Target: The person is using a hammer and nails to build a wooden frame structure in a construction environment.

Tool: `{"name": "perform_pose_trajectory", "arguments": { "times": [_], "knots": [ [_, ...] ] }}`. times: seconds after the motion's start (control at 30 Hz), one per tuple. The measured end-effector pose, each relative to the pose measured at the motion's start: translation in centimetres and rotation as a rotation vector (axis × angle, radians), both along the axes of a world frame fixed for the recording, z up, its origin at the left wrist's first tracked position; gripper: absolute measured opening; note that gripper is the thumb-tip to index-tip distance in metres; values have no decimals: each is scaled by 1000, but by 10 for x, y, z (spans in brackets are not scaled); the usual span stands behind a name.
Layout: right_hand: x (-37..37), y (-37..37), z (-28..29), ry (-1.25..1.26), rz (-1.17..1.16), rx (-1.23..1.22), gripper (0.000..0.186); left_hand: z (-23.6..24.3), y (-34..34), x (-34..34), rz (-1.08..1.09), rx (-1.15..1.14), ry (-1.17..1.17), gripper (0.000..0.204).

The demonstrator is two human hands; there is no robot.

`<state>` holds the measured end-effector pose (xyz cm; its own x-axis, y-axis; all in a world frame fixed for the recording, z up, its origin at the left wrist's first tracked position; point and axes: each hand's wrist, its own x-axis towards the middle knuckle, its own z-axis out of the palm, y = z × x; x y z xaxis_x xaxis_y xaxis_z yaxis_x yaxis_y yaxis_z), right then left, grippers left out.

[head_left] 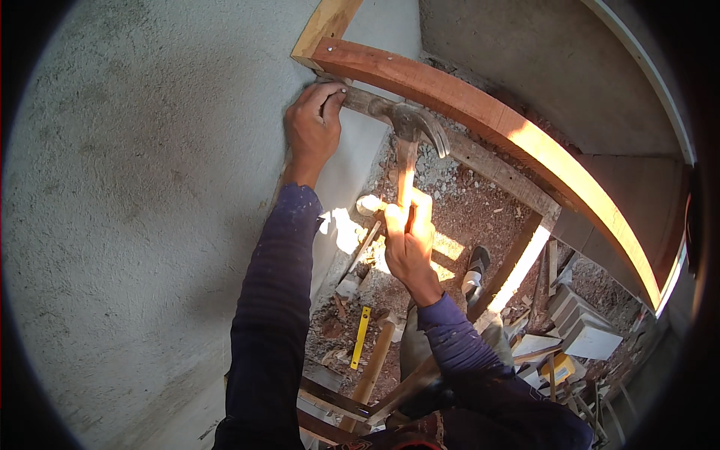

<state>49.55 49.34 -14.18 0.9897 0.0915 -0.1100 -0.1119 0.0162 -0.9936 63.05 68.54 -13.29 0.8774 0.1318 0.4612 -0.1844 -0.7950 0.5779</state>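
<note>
My right hand (409,244) is wrapped round the wooden handle of a claw hammer (409,120). The hammer's metal head is raised over a grey, weathered board (480,166), its claw turned to the right. Against the wall, my left hand (311,127) pinches a nail (344,91) between thumb and fingertips, at the left end of that board. Only the nail's small bright head shows. Just beyond the fingers lies a reddish wooden beam (450,86), with nail heads near its left end. It meets a paler upright timber (324,34) at the wall.
A rough plastered wall (135,195) fills the left side. Below lies a rubble-strewn floor (472,202) with a yellow spirit level (361,337). White blocks (589,334) and scrap wood lie at lower right. A sunlit timber (521,262) slants down beside my right arm.
</note>
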Motion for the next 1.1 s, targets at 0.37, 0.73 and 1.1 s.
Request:
{"name": "perform_pose_trajectory", "arguments": {
  "times": [0.37,0.73,1.1],
  "knots": [
    [35,23,-20,-242,-32,-239,12,1,-2,0,-34,11,-26,9],
    [31,21,-21,-151,-19,-187,10,-5,0,-1,-68,68,-71,15],
    [14,2,-22,-85,-69,-232,13,-37,-55,-56,275,-1141,272,65]
  ]
}}
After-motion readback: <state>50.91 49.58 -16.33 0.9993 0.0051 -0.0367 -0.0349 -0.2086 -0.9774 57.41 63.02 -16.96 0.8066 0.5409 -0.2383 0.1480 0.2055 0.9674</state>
